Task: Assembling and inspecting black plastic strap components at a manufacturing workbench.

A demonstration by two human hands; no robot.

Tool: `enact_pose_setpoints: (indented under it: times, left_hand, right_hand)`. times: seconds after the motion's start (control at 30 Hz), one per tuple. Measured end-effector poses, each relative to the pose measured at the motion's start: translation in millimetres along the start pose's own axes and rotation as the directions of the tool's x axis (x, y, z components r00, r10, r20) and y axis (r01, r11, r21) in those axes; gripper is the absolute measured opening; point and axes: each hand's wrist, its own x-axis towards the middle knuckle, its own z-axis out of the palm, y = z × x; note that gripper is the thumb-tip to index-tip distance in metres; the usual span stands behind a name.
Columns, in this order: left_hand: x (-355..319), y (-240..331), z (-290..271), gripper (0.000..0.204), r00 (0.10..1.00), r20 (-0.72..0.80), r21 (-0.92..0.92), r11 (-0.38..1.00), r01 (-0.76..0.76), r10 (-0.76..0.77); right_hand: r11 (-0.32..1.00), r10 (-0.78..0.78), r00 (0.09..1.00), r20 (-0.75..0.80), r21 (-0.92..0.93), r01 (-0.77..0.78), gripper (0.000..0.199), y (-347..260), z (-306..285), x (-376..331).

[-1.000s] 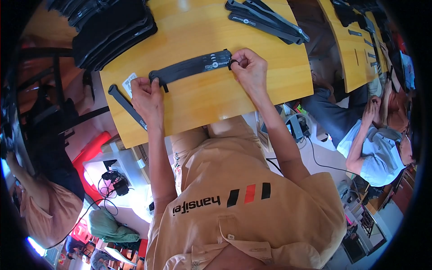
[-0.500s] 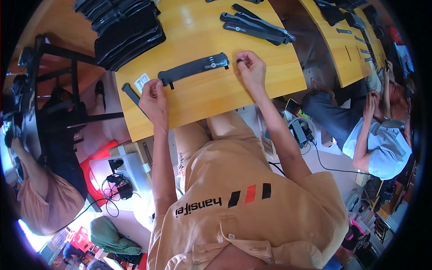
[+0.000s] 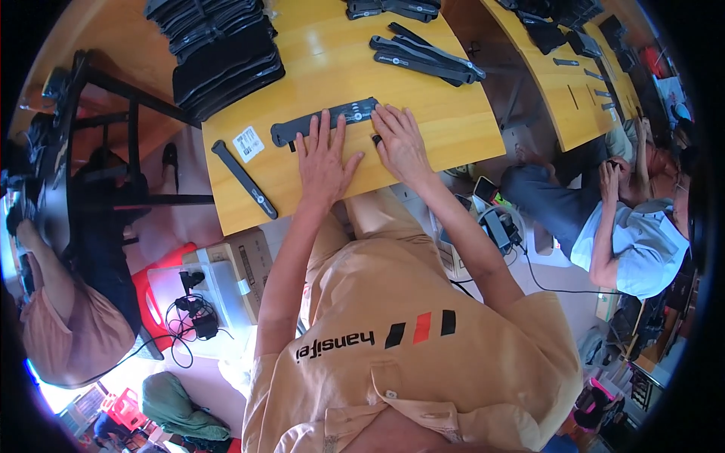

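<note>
A dark grey flat strap (image 3: 302,128) with pale printing lies crosswise on the yellow table in front of me. My left hand (image 3: 325,162) rests with spread fingers, its fingertips over the strap's middle. At the strap's right end my right hand (image 3: 400,143) lies palm down, fingers stretched out and touching it. A small black band shows at the right thumb side; whether it is worn or belongs to the strap I cannot make out. Below the strap's left end pokes a short black tab. A narrower dark strap (image 3: 245,181) lies slanted left of my left hand.
A white printed label (image 3: 248,143) sits near the table's left edge. Tall stacks of black straps (image 3: 226,75) stand at the back left, with more loose straps (image 3: 427,60) at the back right. A black metal frame (image 3: 136,98) stands left. A seated person (image 3: 634,241) is at the right.
Both hands have moved onto the strap: the left went right from its left end, the right came down and left. Their pinched fingers have opened out flat. The narrow strap at left is more exposed.
</note>
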Motion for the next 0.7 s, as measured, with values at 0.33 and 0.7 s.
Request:
enact_pose_setpoints:
  times: [0.33, 0.7]
  left_hand:
    - [-7.9, -13.0, -0.2, 0.072, 0.999, -0.015, 0.0, 0.999, 0.039, -0.039]
    - [-38.8, -61.2, -35.9, 0.074, 0.898, -0.167, 0.129, 0.894, 0.428, -0.406]
  right_hand:
    - [0.997, 0.036, 0.999, 0.016, -0.067, -0.034, 0.044, 1.6, 4.7, -3.0]
    - [0.999, 0.02, 0.997, -0.081, 0.036, -0.017, 0.04, 2.1, 2.8, -2.6]
